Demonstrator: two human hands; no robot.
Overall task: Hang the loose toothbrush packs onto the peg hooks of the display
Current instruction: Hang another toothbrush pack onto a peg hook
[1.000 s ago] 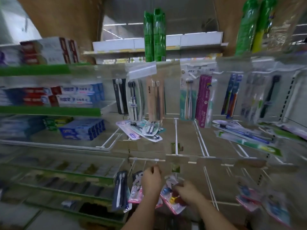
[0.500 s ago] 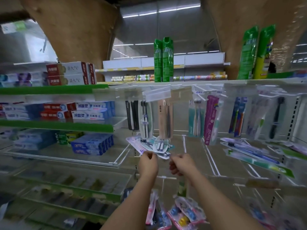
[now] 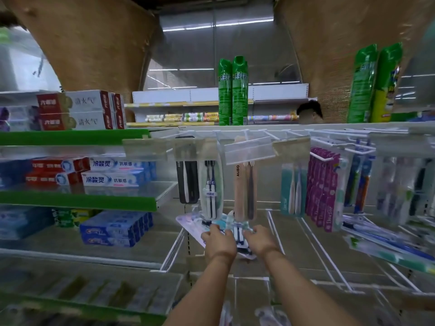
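A shop display has peg hooks (image 3: pixel 270 135) running across 12 o'clock, and many of them already carry hanging packs (image 3: pixel 210 189). Just below centre, a heap of loose toothbrush packs (image 3: pixel 193 221) lies on the wire shelf (image 3: pixel 294 243). The left hand (image 3: pixel 219 241) and right hand (image 3: pixel 259 241) sit side by side on the heap with fingers bent down onto it. Their backs hide whether either hand has pinched a pack. At 4 o'clock lie further loose packs (image 3: pixel 388 243). By this view none of the heap is hung yet, so most of the work remains.

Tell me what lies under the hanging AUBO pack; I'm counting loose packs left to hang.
Loose toothbrush packs lie flat in a pile there, with the left hand and right hand on them. The hands and overlap hide how many.
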